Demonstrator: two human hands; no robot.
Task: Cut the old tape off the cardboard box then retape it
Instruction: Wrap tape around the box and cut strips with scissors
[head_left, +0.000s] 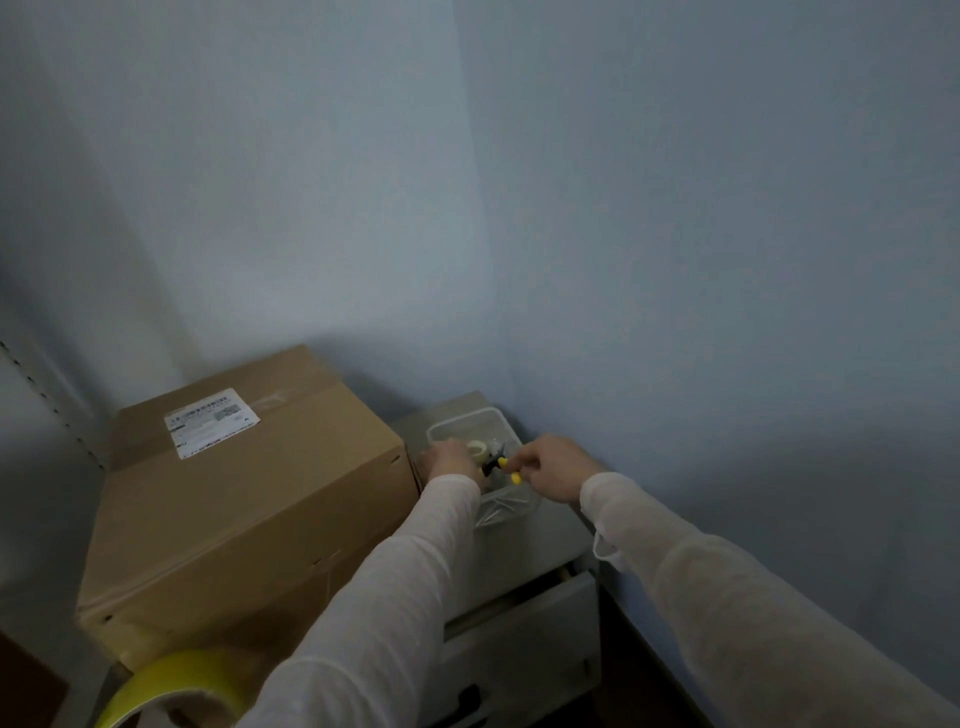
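Right fingers (521, 460) tight on yellow-black cutter (494, 464) over clear tub (464, 419); left fingers' (429, 459) hold unclear.

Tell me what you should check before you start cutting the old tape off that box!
1. Cutter in hand: the right hand pinches a yellow-and-black tool over the clear tub. Ok.
2. Blade in or out: too blurred. Cannot tell.
3. Other hand free: the left hand is at the tub, its fingers blurred. Cannot tell.
4. Box close and shut: the cardboard box stands beside the tub, flaps down. Ok.
5. New tape ready: a yellow tape roll shows at the bottom edge. Ok.
6. Drawer shut: the drawer below stands ajar. Not ok.
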